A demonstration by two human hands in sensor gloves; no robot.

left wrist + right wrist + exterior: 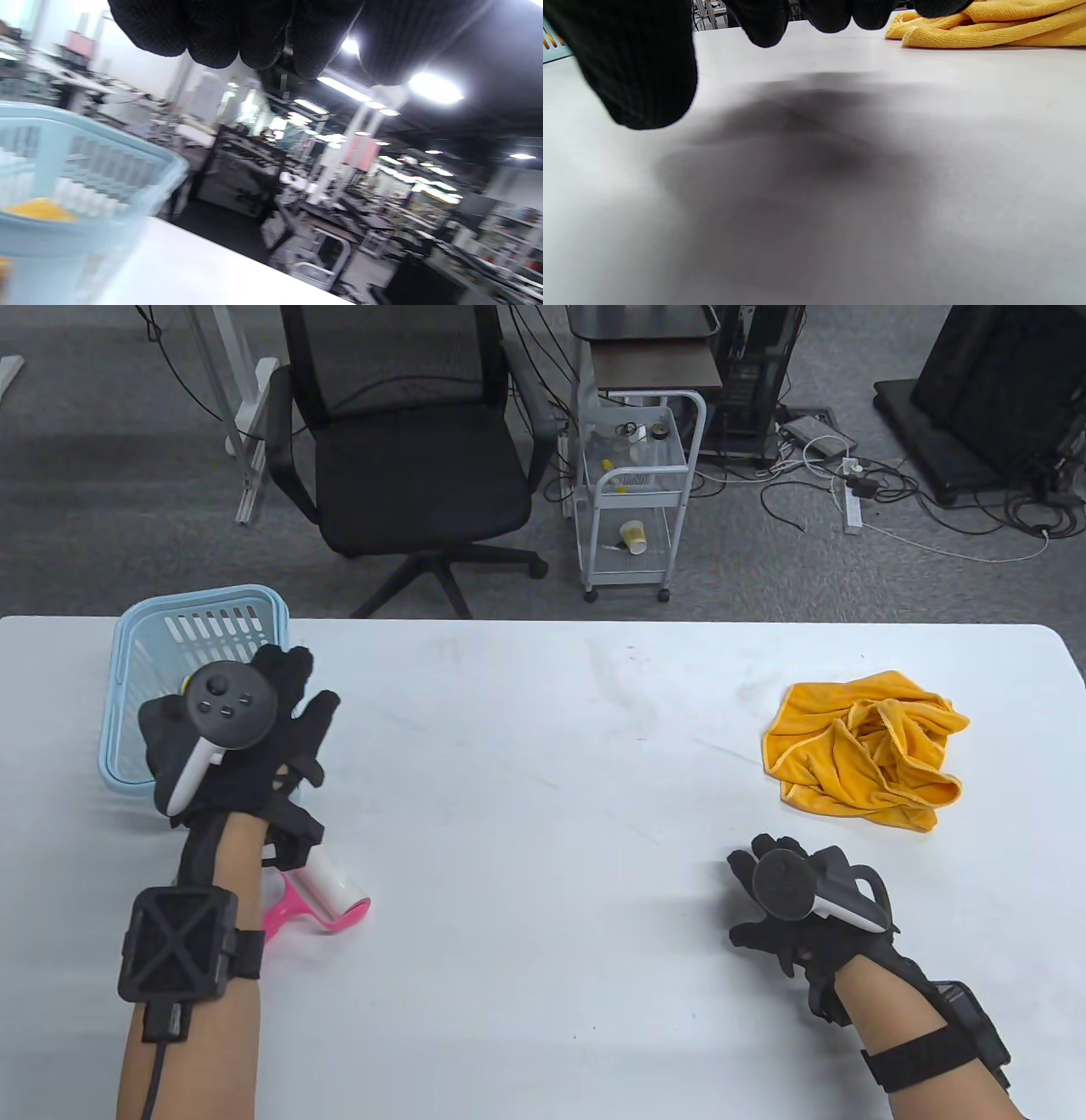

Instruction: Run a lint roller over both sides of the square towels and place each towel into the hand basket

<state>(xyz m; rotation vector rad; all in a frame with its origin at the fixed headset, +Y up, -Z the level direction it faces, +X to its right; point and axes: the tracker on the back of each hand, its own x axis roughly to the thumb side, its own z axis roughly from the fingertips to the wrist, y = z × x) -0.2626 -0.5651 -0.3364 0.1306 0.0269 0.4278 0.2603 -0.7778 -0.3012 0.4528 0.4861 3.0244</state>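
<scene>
Hand basket (136,645): light blue, slatted, sitting at the table's far left corner; the left wrist view is showing something yellow (40,209) lying inside it, blurred, most likely a towel
Left hand (246,729): hovering over the basket's near right part, palm down, fingers spread and fairly straight, gripping nothing; the tracker (222,712) is riding on its back and the forearm is reaching in from the bottom edge
Left fingertips (212,38): hanging in from the top of the left wrist view, side by side, with nothing between them
Lint roller (327,899): lying on the white table (543,780) just beside the left forearm, pink handle and white roll, partly covered by the wrist and its strap
Hidden on the left: the hand is covering most of the basket's inside in the table view, so its contents are showing only in the wrist view
Right hand (797,899): hanging low over the table near the front right, palm down, fingers loosely bent and holding nothing; its shadow is falling on the bare surface in the right wrist view
Right fingertips (763,25): dangling clear of the tabletop, the thumb looming large and blurred at the left
Orange towel (865,746): lying crumpled on the table's right side, just beyond the right hand and not touching it
Hard to tell: the towel is bunched up, so its square outline is not showing; its edge is cut off at the top of the right wrist view
</scene>
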